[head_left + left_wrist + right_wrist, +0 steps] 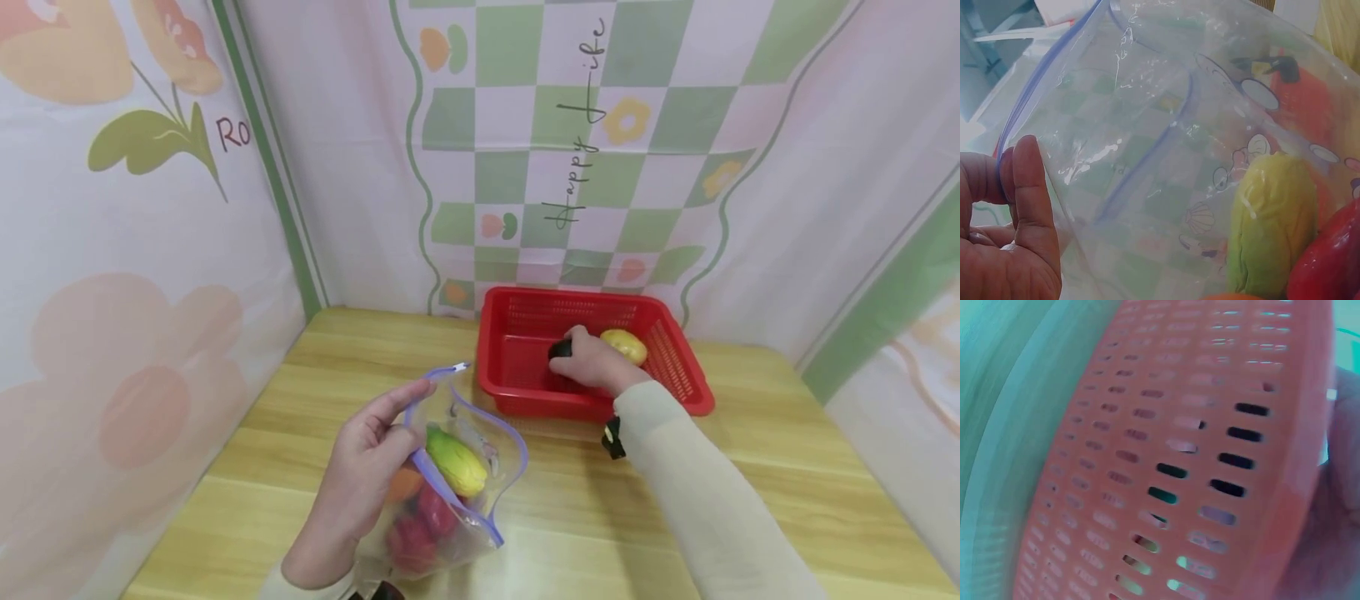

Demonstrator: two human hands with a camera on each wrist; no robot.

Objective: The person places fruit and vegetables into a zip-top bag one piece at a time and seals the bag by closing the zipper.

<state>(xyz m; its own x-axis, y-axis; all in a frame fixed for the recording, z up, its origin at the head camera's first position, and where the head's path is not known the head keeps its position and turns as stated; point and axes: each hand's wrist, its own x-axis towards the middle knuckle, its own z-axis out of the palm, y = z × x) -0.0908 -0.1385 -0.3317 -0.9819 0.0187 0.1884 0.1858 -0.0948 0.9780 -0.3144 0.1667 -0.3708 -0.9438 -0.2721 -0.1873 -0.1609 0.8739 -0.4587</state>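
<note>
My left hand pinches the purple zip edge of a clear plastic bag, whose mouth gapes. Inside the bag are a yellow-green papaya-like fruit, red fruits and something orange. The left wrist view shows the thumb and fingers of that hand on the bag's edge. Over in the red basket, my right hand grips a dark, rounded thing; its kind is hidden by the fingers. A yellow potato-like thing lies to the right of this hand.
The basket stands at the back of the wooden table, against a checked cloth. Its slotted wall fills most of the right wrist view. Another printed cloth hangs on the left.
</note>
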